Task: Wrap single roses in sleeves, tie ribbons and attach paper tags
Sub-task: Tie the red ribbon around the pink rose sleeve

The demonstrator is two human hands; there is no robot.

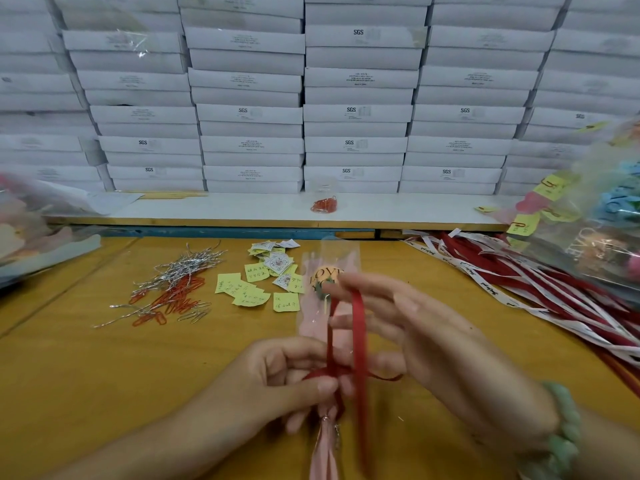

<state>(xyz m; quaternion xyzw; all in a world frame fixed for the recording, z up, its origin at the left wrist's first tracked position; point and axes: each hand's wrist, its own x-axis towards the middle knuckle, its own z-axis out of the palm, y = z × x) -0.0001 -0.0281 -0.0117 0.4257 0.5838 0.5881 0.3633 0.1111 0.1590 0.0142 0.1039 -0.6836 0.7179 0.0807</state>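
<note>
Sleeved rose (pixel 311 322) lengthwise, stem end nearest

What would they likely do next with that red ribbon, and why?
Probably pull the ribbon snug into a knot: it already crosses the sleeve where the left hand pinches it, while the right hand lifts a loose strand.

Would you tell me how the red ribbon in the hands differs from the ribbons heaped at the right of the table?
The held ribbon is one plain red strip; the heap mixes red strips with white printed ones. The held ribbon is wound round the sleeve and pinched by the left hand; the heap lies loose on the table. The held ribbon rises in a loop; the heap's strips lie flat. Both include flat red ribbon.
</note>
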